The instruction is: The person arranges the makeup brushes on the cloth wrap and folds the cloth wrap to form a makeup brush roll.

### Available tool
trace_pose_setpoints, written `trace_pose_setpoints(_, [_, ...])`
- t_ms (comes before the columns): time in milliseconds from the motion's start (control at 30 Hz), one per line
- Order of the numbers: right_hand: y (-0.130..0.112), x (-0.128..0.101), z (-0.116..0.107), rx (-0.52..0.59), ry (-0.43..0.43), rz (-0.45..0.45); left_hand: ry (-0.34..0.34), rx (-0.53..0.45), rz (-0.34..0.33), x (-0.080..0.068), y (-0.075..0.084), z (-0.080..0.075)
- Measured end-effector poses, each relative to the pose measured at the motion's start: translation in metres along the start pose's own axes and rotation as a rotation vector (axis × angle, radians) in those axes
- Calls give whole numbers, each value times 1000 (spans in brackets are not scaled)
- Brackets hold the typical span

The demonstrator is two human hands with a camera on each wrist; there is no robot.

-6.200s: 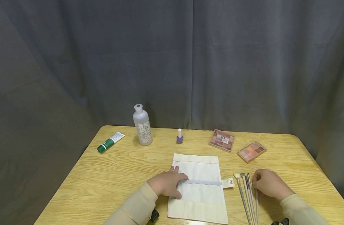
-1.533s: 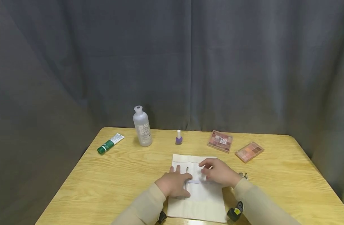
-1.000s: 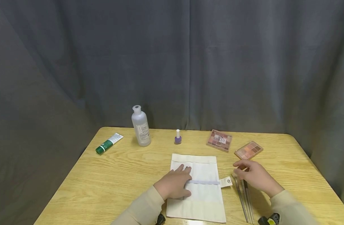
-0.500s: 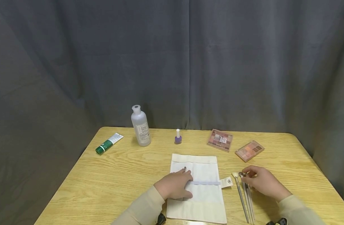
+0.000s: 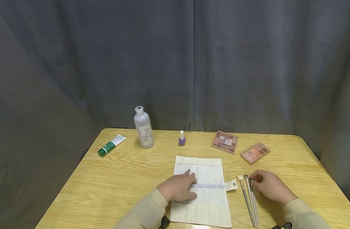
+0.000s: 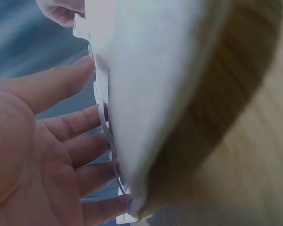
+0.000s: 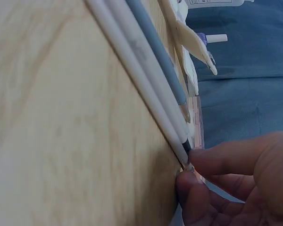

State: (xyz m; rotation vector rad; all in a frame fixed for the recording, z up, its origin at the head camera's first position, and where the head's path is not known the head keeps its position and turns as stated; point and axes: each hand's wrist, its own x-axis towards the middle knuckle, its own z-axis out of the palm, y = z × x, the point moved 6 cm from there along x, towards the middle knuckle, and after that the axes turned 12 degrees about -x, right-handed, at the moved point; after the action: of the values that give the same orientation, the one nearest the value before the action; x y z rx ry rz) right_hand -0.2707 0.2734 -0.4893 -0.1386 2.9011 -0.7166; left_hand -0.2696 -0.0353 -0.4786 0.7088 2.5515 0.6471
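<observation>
A white fabric brush roll (image 5: 210,200) with a snap tab (image 5: 231,185) lies unfolded in the head view. My left hand (image 5: 178,187) rests on its left part, fingers spread and fairly straight. The tip of a makeup brush (image 5: 188,172) shows past those fingers; the hand covers most of it. In the left wrist view, the left hand's fingers reach the roll's elastic band (image 6: 106,125). Right of the roll lie a fan brush (image 5: 245,200) and two pale-handled makeup brushes (image 5: 254,206). My right hand (image 5: 270,187) pinches the outermost pale brush (image 7: 146,99) near its head end.
Along the back of the wooden table (image 5: 120,181) are a green and white tube (image 5: 111,145), a clear bottle (image 5: 144,127), purple nail polish (image 5: 181,140) and two eyeshadow palettes (image 5: 224,142). A dark curtain (image 5: 152,63) hangs behind.
A brush has gone from the right-hand row onto the roll, under the left hand. My right hand left the roll, returned to the row, and its fingers closed at a brush's head end.
</observation>
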Motion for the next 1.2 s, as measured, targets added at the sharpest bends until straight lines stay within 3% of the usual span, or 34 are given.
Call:
trace_pose_setpoints(767, [7, -7, 5, -65, -13, 46, 9, 3, -11, 1, -3, 2])
trace_pose_setpoints(1200, [0, -8, 0, -87, 15, 43, -13, -76, -27, 0, -8, -2])
